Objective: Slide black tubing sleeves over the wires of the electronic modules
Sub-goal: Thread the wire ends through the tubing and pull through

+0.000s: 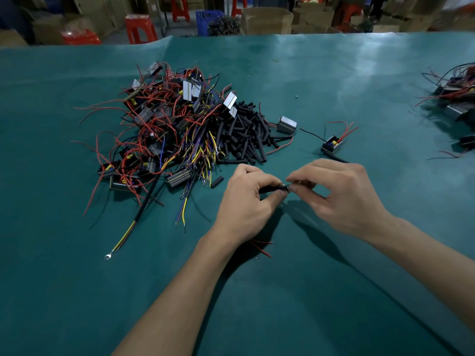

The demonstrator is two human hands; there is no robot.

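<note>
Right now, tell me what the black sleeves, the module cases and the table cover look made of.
Black sleeves: matte flexible tubing, probably rubbery plastic; no shine.
Module cases: likely bare metal; silvery, reflective faces.
Table cover: smooth teal sheet, perhaps vinyl or rubber; soft glare, shallow wrinkles.

Table (334, 291): covered with a teal mat. Lying on it: left of centre, a tangled heap of modules (164, 124) with red, black, yellow and blue wires; touching its right side, a pile of black tubing sleeves (246, 134); one loose sleeve (217, 181) near the heap's front; two single modules (287, 125) (332, 145) to the right; a second heap (457, 96) at the far right edge
</note>
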